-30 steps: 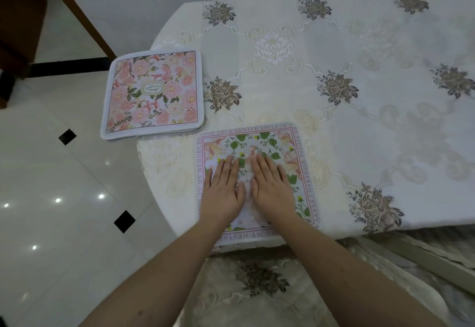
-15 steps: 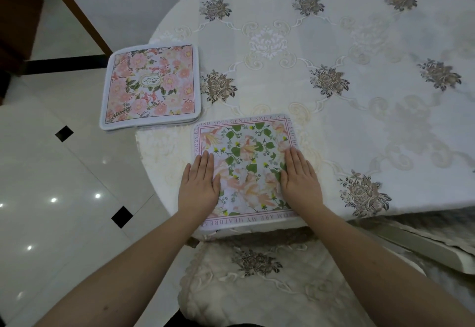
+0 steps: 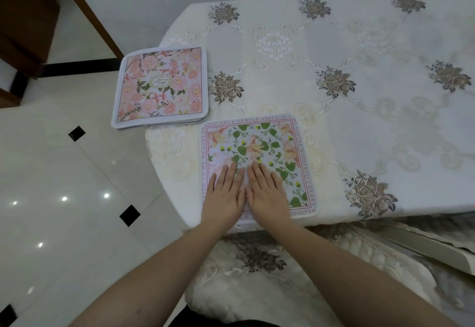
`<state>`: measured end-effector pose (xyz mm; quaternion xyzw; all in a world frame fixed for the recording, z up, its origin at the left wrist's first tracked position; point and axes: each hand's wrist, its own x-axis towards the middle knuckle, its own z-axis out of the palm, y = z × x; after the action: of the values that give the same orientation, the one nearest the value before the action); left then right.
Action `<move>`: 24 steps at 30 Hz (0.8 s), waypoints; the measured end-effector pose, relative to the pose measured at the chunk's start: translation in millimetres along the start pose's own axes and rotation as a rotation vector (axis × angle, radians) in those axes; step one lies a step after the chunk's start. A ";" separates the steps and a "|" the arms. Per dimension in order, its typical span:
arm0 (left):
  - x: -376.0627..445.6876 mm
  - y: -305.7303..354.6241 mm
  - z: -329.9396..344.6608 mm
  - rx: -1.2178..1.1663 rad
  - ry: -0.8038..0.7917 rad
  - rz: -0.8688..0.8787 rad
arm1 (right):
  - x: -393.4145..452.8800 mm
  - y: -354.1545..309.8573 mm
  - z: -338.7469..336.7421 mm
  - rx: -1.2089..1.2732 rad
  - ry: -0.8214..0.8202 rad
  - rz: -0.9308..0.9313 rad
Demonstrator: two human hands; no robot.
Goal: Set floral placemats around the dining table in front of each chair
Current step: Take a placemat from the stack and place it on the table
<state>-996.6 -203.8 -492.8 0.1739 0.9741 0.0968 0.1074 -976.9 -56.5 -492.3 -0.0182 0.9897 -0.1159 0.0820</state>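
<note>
**Inspector A:** The dining table (image 3: 359, 95), under its embroidered cloth, is the reference for this entry. Largest first: what lies on it?

**Inspector B:** At its left corner sits a stack of pink floral placemats (image 3: 160, 86), partly overhanging the table's edge. Just beside the stack, at the table's near edge, one green-leaf floral placemat (image 3: 259, 147) lies flat and square to that edge. A cushioned chair seat (image 3: 257, 275) is tucked below the same edge, directly under the mat.

**Inspector A:** The hands?

**Inspector B:** The left hand (image 3: 225, 195) and right hand (image 3: 267, 193) lie palm-down on the mat's near half, side by side and almost touching. Fingers are straight and gripping nothing.

**Inspector A:** Advice for the step?

**Inspector B:** In my judgement this is smoothing. Sweep both palms outward from the centre toward the side borders with light, even pressure, so the tablecloth beneath does not ruck. Keep the mat's near border parallel to the table's edge and centred on the chair. The overhanging stack could be knocked off, so reach for it with care.
</note>
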 end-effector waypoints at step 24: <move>-58.9 -77.7 -46.5 0.208 -0.262 0.033 | -51.2 104.9 -58.6 -0.181 -0.257 0.065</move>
<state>-978.7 -303.5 -455.5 0.2110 0.9536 -0.0262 0.2132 -938.0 61.5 -452.4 -0.0085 0.9775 -0.0201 0.2098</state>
